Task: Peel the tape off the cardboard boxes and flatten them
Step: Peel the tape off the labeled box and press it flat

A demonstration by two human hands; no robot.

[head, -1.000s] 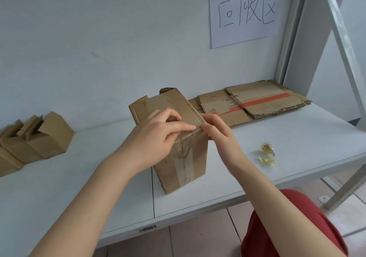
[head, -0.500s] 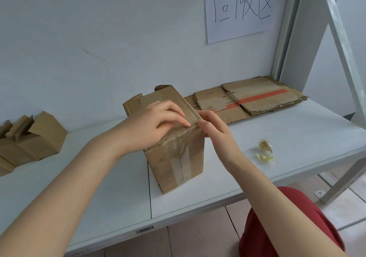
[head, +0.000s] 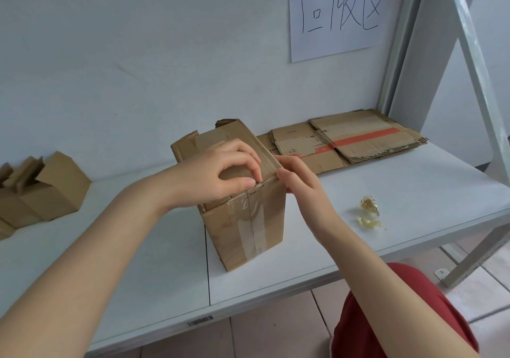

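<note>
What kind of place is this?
Probably a recycling corner in a storeroom. A handwritten sign on the wall reads "recycling area" in Chinese, flattened cardboard lies stacked below it on the white metal shelf, and wads of peeled tape lie nearby.

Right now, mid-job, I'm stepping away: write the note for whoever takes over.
Left hand: on top of the upright box, fingertips pinching at the tape at its top front edge.
Right hand: grips the box's top right corner.
Done: flattened boxes stacked back right; two tape wads on the table.
Left to do: tape runs down this box's front; unflattened boxes wait far left.
</note>
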